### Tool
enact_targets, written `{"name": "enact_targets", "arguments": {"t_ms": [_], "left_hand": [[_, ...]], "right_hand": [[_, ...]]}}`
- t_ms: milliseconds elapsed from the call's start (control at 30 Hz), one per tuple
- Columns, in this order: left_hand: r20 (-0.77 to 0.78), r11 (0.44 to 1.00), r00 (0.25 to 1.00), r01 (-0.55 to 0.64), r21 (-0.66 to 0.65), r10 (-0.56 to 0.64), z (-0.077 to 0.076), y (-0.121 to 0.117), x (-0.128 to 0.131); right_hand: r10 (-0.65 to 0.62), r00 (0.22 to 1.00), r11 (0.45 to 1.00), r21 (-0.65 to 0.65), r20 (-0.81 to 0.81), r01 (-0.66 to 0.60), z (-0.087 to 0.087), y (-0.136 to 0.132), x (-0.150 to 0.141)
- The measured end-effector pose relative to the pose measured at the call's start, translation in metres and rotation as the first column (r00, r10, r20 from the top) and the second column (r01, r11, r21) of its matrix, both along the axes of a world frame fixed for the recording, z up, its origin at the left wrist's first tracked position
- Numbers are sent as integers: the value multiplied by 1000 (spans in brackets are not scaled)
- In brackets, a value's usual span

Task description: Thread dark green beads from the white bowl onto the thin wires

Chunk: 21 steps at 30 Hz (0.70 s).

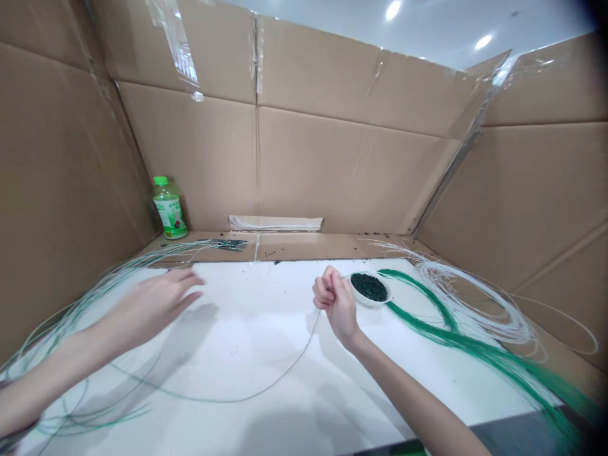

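My right hand is closed in a pinch on a thin clear string that curves down and left across the white table. Its fingertips sit just left of a small white bowl filled with dark green beads. My left hand hovers over the table's left part with fingers stretched out and apart, holding nothing, close to a fan of beaded green strings. The left hand is slightly blurred.
A green-capped drink bottle stands in the back left corner. A bundle of green strands and loops of clear string lie on the right. Cardboard walls enclose the table on three sides. Loose beads lie near the back edge.
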<state>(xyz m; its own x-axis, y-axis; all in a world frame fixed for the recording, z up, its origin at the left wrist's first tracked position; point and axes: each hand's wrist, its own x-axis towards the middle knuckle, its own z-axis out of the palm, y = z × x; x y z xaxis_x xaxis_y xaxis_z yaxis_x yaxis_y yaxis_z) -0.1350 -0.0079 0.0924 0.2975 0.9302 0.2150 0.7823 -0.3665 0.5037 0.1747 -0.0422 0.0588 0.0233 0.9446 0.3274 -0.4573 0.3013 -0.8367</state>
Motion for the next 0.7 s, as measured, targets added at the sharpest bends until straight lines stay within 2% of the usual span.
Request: {"name": "enact_targets", "arguments": {"t_ms": [67,167,233,300,433,600,700], "left_hand": [[-3,978,981,195,74,-195,14,2,53],[148,907,895,407,110,-420,32,-4,121],[257,853,816,513,92,-518,36,-5,152],[332,821,766,568,53,-551,34,-2,171],[404,794,728,608,-5,-555,27,5,182],[458,782,707,622,-40,-538,27,7,175],[467,796,711,605,-25,-526,29,8,166]], "right_hand": [[49,998,999,-3,29,-49,-4,-2,-10],[91,994,996,-11,67,-91,-10,-5,-20],[106,990,994,-19,92,-104,-12,-6,-23],[123,986,992,-27,115,-121,-14,-8,-23],[147,979,989,-26,142,-144,-17,-11,-20],[121,982,993,-13,143,-121,-23,-12,-18],[116,989,993,-32,95,-114,-21,-13,-20]]}}
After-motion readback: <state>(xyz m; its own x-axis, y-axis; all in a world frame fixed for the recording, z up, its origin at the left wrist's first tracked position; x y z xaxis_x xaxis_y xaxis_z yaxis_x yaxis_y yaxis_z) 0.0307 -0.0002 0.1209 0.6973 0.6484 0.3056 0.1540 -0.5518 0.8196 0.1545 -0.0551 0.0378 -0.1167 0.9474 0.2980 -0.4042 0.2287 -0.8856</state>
